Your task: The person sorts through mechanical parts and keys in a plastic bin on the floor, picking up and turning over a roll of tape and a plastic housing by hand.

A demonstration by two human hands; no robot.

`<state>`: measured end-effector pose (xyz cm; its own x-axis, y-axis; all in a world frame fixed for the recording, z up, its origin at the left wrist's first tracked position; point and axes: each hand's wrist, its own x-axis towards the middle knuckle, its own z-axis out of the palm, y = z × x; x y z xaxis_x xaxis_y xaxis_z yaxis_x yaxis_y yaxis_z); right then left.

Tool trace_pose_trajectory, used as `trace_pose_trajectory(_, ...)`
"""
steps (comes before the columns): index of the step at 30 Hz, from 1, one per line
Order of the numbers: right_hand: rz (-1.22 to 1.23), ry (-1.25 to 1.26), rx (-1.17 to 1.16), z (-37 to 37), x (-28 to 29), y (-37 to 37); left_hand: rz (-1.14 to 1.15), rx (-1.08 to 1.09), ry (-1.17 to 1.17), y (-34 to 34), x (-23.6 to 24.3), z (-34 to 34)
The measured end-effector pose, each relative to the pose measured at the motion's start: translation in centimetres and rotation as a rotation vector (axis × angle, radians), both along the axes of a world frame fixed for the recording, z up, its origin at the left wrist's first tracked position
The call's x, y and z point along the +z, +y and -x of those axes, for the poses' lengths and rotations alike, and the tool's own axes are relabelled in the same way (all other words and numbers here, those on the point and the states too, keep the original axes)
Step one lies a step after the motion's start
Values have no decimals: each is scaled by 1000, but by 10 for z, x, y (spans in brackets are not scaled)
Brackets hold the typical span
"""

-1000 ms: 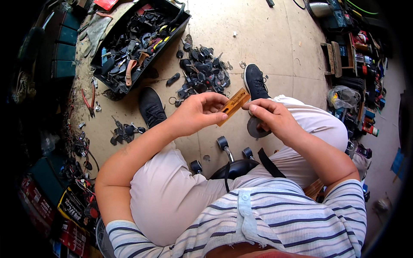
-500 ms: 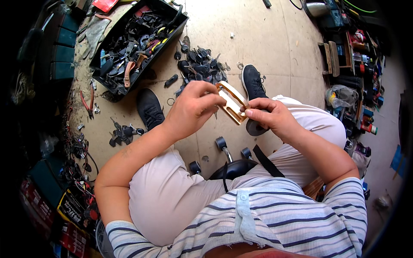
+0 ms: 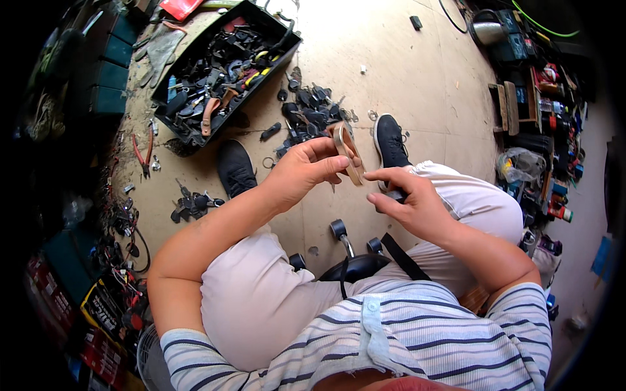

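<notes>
Cluttered workshop: red-handled pliers [image 3: 145, 165], heaped keys [image 3: 305, 116]

A pale ribbed shirt [image 3: 450, 332] with dark and grey stripes, short sleeves [image 3: 195, 355] and a light-blue placket [image 3: 372, 329] set with a button [image 3: 372, 305] is worn. Cream trousers [image 3: 244, 309] and black laced shoes [image 3: 393, 142], edged in white, are worn. The left hand [image 3: 306, 168] and right hand [image 3: 417, 201] are left bare.

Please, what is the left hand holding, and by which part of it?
The left hand holds a gold-coloured, loop-shaped piece by its left side.
</notes>
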<state>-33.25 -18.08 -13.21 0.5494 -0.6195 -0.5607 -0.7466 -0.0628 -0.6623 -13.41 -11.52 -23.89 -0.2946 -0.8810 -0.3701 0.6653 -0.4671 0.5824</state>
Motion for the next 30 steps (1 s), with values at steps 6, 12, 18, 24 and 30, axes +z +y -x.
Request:
trace_pose_trajectory(6, -165, -161, -281, 0, 7, -16, 94, 8, 2, 6, -13, -12)
trace_pose_trajectory(12, -235, -316, -324, -11, 18, -17, 219, -125, 72, 7, -1, -5)
trace_pose_trajectory(18, -203, -270, -287, -6, 13, -14, 233, -140, 80, 9, 0, -6)
trace_pose_trajectory(24, -206, -447, -450, -12, 18, -17, 399, -270, -390, 11, 11, -5)
trace_pose_trajectory(30, -193, -377, -418, -8, 11, -17, 677, -201, -642, 12, 3, 0)
